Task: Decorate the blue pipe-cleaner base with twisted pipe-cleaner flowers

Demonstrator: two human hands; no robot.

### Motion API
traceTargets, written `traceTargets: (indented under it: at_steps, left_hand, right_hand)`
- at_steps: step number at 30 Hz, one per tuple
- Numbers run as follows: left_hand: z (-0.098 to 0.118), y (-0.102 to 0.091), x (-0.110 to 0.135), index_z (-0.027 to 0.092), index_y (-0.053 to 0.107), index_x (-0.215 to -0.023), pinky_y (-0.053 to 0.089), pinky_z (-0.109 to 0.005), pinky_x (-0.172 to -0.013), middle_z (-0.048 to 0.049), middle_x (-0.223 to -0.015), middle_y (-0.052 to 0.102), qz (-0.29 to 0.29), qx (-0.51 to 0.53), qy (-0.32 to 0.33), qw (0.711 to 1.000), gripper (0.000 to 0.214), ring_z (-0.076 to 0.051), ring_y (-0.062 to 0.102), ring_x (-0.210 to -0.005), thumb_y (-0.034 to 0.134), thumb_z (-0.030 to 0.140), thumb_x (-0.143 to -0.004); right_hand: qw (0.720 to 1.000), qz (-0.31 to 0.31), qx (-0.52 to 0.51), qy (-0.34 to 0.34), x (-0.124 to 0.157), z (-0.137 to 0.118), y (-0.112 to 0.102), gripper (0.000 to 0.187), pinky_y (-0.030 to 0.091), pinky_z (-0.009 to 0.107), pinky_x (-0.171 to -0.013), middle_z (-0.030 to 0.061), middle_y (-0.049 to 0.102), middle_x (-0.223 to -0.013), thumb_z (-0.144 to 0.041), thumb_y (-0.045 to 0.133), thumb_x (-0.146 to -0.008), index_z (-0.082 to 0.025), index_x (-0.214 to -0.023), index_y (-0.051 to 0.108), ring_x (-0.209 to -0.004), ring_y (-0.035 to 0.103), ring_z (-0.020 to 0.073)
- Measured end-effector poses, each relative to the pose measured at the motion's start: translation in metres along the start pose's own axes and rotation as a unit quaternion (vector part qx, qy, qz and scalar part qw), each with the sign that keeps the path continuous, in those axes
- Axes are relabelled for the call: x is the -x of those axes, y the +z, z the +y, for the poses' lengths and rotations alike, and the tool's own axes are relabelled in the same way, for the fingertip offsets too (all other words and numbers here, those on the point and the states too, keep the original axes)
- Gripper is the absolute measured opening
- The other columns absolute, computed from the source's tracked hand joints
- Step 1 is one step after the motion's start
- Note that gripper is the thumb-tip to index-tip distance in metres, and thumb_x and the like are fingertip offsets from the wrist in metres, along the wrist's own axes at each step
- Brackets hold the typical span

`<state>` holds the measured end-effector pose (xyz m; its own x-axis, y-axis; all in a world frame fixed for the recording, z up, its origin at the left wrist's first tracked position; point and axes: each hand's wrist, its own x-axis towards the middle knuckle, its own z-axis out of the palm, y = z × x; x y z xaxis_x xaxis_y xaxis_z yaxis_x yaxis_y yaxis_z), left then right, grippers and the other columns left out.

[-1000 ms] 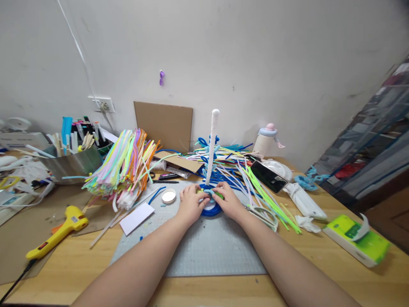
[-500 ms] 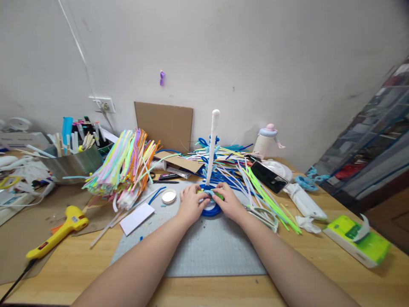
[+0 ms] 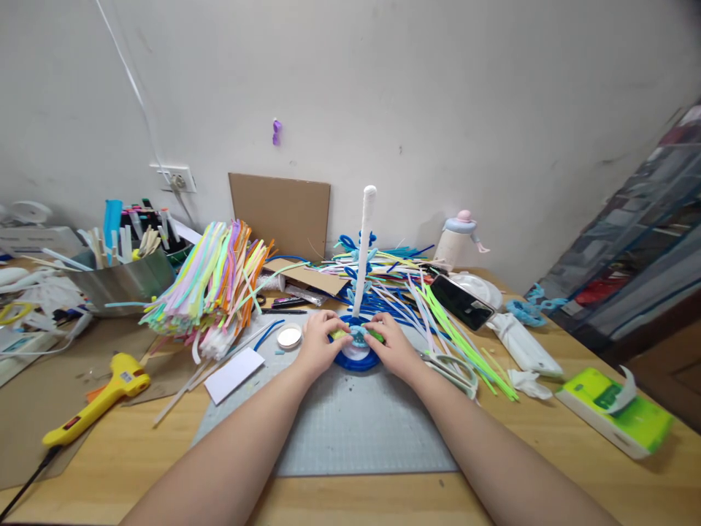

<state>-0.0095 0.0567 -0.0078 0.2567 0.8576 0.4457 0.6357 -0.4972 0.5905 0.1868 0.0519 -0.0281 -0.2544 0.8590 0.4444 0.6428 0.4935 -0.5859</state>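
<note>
A pipe cleaner craft stands on the grey cutting mat (image 3: 361, 431): a round blue base (image 3: 357, 364) with an upright white post (image 3: 362, 252) rising from it. Small light blue, yellow and green fuzzy pieces sit low around the post. My left hand (image 3: 322, 343) curls around the base's left side, its fingertips at the yellow piece (image 3: 339, 334). On the right, my right hand (image 3: 392, 343) has its fingers closed at the green piece (image 3: 375, 335). Fingers partly hide how each piece is gripped.
Scissors (image 3: 454, 374) and green pipe cleaners (image 3: 465, 336) lie right of my hands, near a phone (image 3: 461, 301). Leftward are a round white-topped tin (image 3: 289, 336), a white card (image 3: 234, 375), a pipe cleaner bundle (image 3: 202, 277) and a yellow glue gun (image 3: 98, 402).
My left hand has shifted slightly left and drawn back from the middle of the base, uncovering more of the light blue and yellow pieces. My right hand stays nearly still.
</note>
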Motion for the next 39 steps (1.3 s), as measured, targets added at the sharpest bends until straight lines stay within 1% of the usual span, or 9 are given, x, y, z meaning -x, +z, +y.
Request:
traceTargets:
  at_steps: [3, 6, 10, 15, 19, 25, 33, 39]
  left_hand:
    - [0.002, 0.001, 0.002, 0.03, 0.07, -0.079, 0.031, -0.036, -0.088, -0.0007, -0.099, 0.053, -0.034, -0.018, 0.048, 0.998, 0.013, -0.02, 0.046, -0.1, 0.069, 0.038, -0.069]
    - [0.006, 0.005, 0.004, 0.031, 0.07, -0.079, 0.031, -0.035, -0.085, -0.001, -0.095, 0.052, -0.044, -0.047, 0.075, 0.995, 0.013, -0.02, 0.046, -0.096, 0.069, 0.038, -0.069]
    - [0.011, 0.009, 0.006, 0.029, 0.068, -0.079, 0.031, -0.034, -0.08, -0.0008, -0.093, 0.053, -0.044, -0.074, 0.085, 0.993, 0.01, -0.019, 0.046, -0.093, 0.069, 0.033, -0.071]
    - [0.014, 0.012, 0.006, 0.026, 0.067, -0.079, 0.031, -0.033, -0.077, -0.0012, -0.088, 0.055, -0.043, -0.099, 0.09, 0.99, 0.007, -0.019, 0.046, -0.089, 0.065, 0.032, -0.075]
    - [0.017, 0.014, 0.008, 0.025, 0.067, -0.076, 0.029, -0.033, -0.074, -0.0008, -0.083, 0.058, -0.038, -0.115, 0.089, 0.989, 0.005, -0.019, 0.047, -0.086, 0.063, 0.029, -0.077]
    - [0.019, 0.016, 0.01, 0.024, 0.067, -0.073, 0.028, -0.034, -0.072, -0.0009, -0.078, 0.06, -0.04, -0.13, 0.074, 0.988, 0.006, -0.019, 0.048, -0.084, 0.065, 0.029, -0.076]
    - [0.019, 0.019, 0.008, 0.024, 0.067, -0.071, 0.028, -0.032, -0.069, -0.0007, -0.076, 0.062, -0.035, -0.124, 0.038, 0.991, 0.006, -0.019, 0.05, -0.081, 0.067, 0.029, -0.073]
    - [0.018, 0.021, 0.008, 0.024, 0.068, -0.07, 0.029, -0.032, -0.07, -0.0008, -0.074, 0.062, -0.044, -0.109, 0.017, 0.993, 0.004, -0.019, 0.051, -0.081, 0.069, 0.028, -0.071]
  right_hand:
    - [1.0, 0.004, 0.004, -0.001, 0.0, 0.001, 0.001, 0.022, 0.04, 0.04, -0.09, 0.0089, 0.05, -0.102, -0.028, 0.052, -0.085, -0.019, -0.101, 0.064, -0.099, 0.05, 0.023]
    - [1.0, 0.005, 0.005, -0.005, 0.001, 0.002, 0.002, 0.022, 0.04, 0.04, -0.09, 0.0088, 0.05, -0.101, -0.028, 0.052, -0.084, -0.019, -0.101, 0.064, -0.099, 0.05, 0.0231]
    - [1.0, 0.004, 0.006, -0.007, 0.001, 0.002, 0.002, 0.022, 0.04, 0.039, -0.09, 0.009, 0.05, -0.102, -0.027, 0.051, -0.085, -0.019, -0.101, 0.064, -0.1, 0.049, 0.0231]
    - [1.0, -0.003, 0.011, -0.003, 0.0, 0.001, 0.001, 0.022, 0.04, 0.039, -0.09, 0.0095, 0.05, -0.102, -0.026, 0.052, -0.084, -0.018, -0.101, 0.064, -0.1, 0.049, 0.0234]
    - [1.0, -0.001, 0.014, -0.001, 0.0, 0.001, 0.001, 0.022, 0.04, 0.04, -0.09, 0.0093, 0.05, -0.101, -0.026, 0.053, -0.084, -0.019, -0.101, 0.064, -0.098, 0.05, 0.0234]
    - [1.0, 0.001, 0.017, 0.002, 0.0, -0.001, 0.001, 0.022, 0.04, 0.039, -0.09, 0.0088, 0.05, -0.102, -0.026, 0.053, -0.084, -0.02, -0.101, 0.064, -0.098, 0.05, 0.0229]
    - [1.0, 0.001, 0.014, 0.002, 0.0, -0.001, 0.0, 0.021, 0.041, 0.039, -0.089, 0.0082, 0.05, -0.101, -0.026, 0.053, -0.083, -0.02, -0.099, 0.065, -0.097, 0.05, 0.0226]
    - [1.0, -0.001, 0.016, 0.005, 0.0, -0.001, 0.001, 0.021, 0.042, 0.04, -0.088, 0.0082, 0.05, -0.101, -0.026, 0.054, -0.083, -0.021, -0.1, 0.065, -0.097, 0.05, 0.0227]
